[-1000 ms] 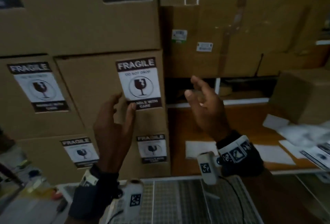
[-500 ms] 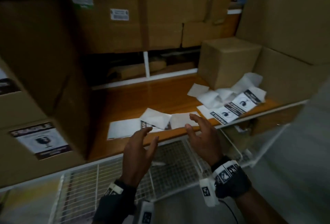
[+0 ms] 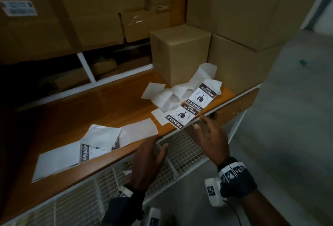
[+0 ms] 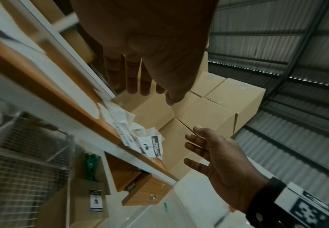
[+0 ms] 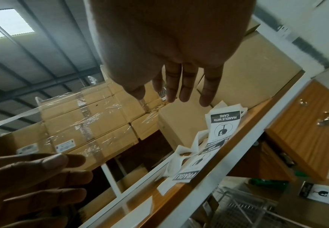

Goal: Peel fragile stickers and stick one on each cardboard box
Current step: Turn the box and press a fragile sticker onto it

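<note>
- Both hands hover empty at the front edge of the wooden shelf [image 3: 115, 103]; the left hand [image 3: 146, 161] has its fingers straight and together; the right hand [image 3: 210, 141] is spread, fingertips just beside the strip of fragile stickers [image 3: 191, 107]
- That strip lies at the shelf's front edge, its near end overhanging; crumpled white backing paper [image 3: 180, 89] sits behind it, against a small cardboard box [image 3: 180, 52]
- Another fragile sticker [image 3: 93, 148] lies on flat white sheets [image 3: 59, 159] further left on the shelf
- Larger cardboard boxes [image 3: 239, 63] stand right of the small one; a white wire basket [image 3: 180, 152] hangs below the shelf edge
</note>
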### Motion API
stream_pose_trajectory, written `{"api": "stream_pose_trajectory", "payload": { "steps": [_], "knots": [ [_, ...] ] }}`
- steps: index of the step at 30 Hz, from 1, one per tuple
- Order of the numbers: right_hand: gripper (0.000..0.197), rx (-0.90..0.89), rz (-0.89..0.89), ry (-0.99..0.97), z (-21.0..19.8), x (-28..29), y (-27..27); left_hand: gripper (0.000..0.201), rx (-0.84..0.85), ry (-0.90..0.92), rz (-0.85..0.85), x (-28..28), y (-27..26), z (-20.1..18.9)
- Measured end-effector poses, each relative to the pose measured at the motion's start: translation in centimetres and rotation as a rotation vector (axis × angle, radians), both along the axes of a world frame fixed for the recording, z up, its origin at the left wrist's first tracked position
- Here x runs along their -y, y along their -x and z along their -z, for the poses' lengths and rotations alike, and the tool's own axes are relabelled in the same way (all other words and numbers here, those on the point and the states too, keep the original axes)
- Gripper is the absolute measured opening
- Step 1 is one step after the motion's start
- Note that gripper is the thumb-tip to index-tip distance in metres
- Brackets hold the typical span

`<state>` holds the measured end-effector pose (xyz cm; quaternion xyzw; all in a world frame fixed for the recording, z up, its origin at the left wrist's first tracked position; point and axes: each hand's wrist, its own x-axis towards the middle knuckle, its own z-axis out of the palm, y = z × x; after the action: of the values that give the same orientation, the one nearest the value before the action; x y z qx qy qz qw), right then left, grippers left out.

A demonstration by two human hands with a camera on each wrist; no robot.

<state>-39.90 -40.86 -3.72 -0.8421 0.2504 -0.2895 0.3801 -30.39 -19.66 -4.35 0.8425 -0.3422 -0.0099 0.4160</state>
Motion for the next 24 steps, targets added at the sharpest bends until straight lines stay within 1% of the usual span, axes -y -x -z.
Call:
{"api": "stream_pose_trajectory", "payload": {
  "steps": [5, 7, 10, 13, 16, 20, 24],
  "knots": [
    [0.026, 0.034, 0.089, -0.018, -0.5, 4.6, -2.5, 0.041, -0.035, 0.057, 0.049, 6.5, -3.0, -0.4],
    [0.031, 0.024, 0.133, 0.014, -0.1, 7.0, -3.6, 0.043, -0.051, 0.081, 0.055, 9.1, -4.2, -0.8],
    [0.039, 0.042, 0.187, -0.005, -0.3, 10.1, -5.1, 0.043, -0.074, 0.124, 0.053, 12.2, -5.8, -1.6],
    [0.038, 0.058, 0.228, 0.006, -1.4, 13.3, -7.0, 0.042, -0.077, 0.130, 0.038, 15.2, -7.8, -2.1],
    [0.039, 0.080, 0.244, -0.029, -2.5, 16.7, -9.2, 0.046, -0.036, 0.144, 0.022, 18.0, -9.9, -2.4],
    [0.037, 0.098, 0.221, 0.000, -3.0, 22.0, -12.8, 0.043, -0.002, 0.158, -0.057, 22.0, -13.3, -2.5],
    [0.044, 0.123, 0.134, 0.017, -3.5, 27.2, -17.2, 0.053, 0.047, 0.174, -0.206, 26.1, -17.4, -3.6]
  ]
}}
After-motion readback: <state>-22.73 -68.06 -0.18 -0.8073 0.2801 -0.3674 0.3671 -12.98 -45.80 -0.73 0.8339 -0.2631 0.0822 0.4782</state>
